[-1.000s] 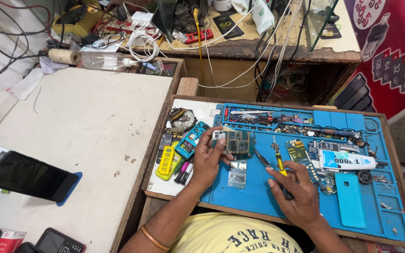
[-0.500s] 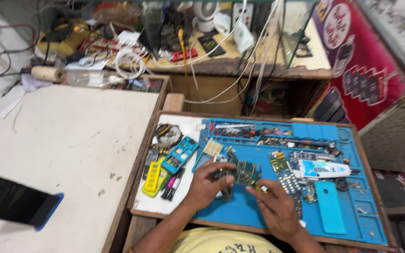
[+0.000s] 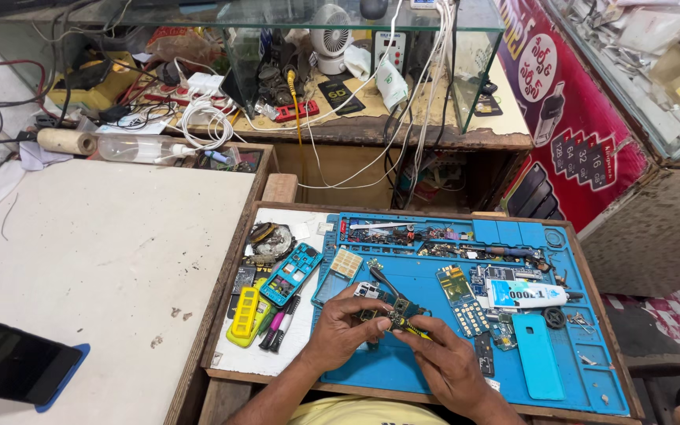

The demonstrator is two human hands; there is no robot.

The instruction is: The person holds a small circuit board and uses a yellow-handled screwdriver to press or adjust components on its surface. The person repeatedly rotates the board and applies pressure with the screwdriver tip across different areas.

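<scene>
Both hands meet over the blue mat (image 3: 434,378), right in front of the body; the left hand (image 3: 342,330) is grasping a small green board (image 3: 387,308), fingers curled around its left edge, and the board sits between the two hands, just off the mat's near-left part; the right hand (image 3: 444,364) pinches a yellow-handled tool (image 3: 412,330) whose tip touches the board. So the board is basically sandwiched, left hand on one side, tool coming in from the right. Around it: a teal phone frame (image 3: 290,273) and a yellow part (image 3: 244,313) to the left on the white sheet, pens (image 3: 281,326) beside those; a glue tube (image 3: 525,294) and a blue back cover (image 3: 539,356) well to the right; a dark phone (image 3: 11,364) lies far left on the white table (image 3: 112,236).
</scene>
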